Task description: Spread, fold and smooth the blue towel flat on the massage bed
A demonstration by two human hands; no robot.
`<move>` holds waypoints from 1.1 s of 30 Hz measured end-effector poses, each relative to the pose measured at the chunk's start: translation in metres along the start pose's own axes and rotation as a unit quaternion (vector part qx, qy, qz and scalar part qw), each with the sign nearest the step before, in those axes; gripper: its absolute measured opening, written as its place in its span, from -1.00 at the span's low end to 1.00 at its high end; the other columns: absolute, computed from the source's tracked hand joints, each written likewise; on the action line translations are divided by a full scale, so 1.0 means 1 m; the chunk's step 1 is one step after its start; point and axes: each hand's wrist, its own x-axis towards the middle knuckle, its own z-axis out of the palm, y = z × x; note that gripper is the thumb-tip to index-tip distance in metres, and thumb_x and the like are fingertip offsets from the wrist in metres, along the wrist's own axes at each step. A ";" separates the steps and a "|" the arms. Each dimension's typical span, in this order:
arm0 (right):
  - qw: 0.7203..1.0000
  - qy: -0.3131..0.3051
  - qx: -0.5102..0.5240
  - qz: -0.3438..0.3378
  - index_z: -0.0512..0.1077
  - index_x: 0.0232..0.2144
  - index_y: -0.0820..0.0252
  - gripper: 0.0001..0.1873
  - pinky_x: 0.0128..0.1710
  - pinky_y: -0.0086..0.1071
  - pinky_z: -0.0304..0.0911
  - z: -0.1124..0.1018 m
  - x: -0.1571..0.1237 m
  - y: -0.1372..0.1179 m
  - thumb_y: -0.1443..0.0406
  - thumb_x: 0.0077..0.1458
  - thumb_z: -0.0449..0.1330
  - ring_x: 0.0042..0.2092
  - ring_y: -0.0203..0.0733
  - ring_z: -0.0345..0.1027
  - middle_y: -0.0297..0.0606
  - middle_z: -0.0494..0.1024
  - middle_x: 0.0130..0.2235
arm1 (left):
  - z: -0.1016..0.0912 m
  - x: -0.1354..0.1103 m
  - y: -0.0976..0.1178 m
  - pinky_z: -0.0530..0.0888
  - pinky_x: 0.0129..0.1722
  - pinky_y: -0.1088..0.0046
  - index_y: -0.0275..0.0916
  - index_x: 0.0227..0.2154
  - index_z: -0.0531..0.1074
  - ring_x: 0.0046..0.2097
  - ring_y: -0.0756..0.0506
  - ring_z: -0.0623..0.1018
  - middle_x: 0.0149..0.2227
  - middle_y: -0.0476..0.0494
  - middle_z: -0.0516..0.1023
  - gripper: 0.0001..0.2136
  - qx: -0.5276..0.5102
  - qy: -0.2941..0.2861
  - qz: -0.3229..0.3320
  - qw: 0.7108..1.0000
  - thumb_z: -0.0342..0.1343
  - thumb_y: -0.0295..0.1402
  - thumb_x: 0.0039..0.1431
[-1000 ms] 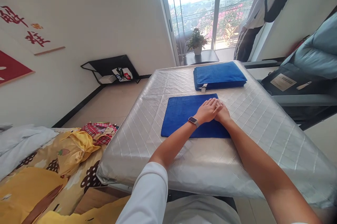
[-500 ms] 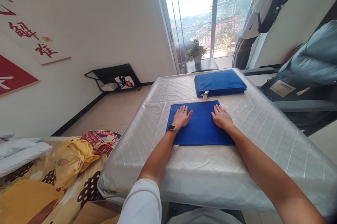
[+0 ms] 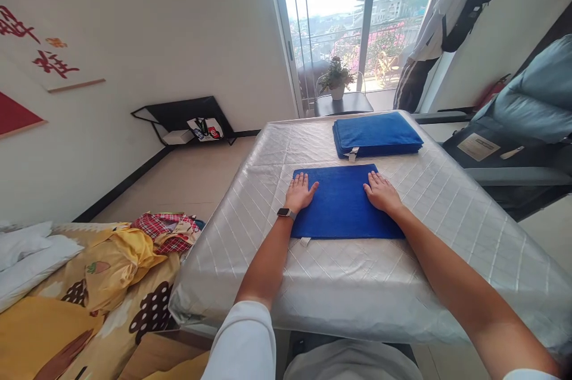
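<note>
A blue folded cloth point(image 3: 342, 204) lies flat on the silver quilted table cover point(image 3: 250, 213), a small white tag poking out at its near left corner. My left hand point(image 3: 300, 192), with a watch on the wrist, rests palm down on the cloth's left edge, fingers stretched out. On the right edge lies my right hand point(image 3: 382, 190), also flat with its fingers extended. Just beyond, a stack of folded blue cloths point(image 3: 378, 134) sits at the far side of the table, with white tags at its near left corner.
To the left is a bed with yellow clothes point(image 3: 120, 261) and white pillows point(image 3: 36, 255). A grey office chair point(image 3: 513, 148) stands at the right. Beyond the table are a potted plant point(image 3: 337, 79) on a chair and a person point(image 3: 447, 16) with a backpack by the glass door.
My left hand has slid slightly outward to the cloth's left edge. The right hand remains flat on the right edge. The camera view has shifted a little.
</note>
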 end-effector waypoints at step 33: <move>0.999 0.022 0.023 0.010 -0.01 0.46 0.49 -0.24 0.45 -0.16 -0.22 0.006 0.048 0.001 0.08 0.42 -0.27 0.49 -0.05 -0.20 -0.01 -0.02 0.49 | -0.010 0.012 0.064 0.09 0.43 0.26 -0.41 0.40 0.15 0.45 -0.18 0.16 0.42 -0.35 0.19 -0.30 -0.015 0.055 0.131 0.990 -0.41 0.04 0.49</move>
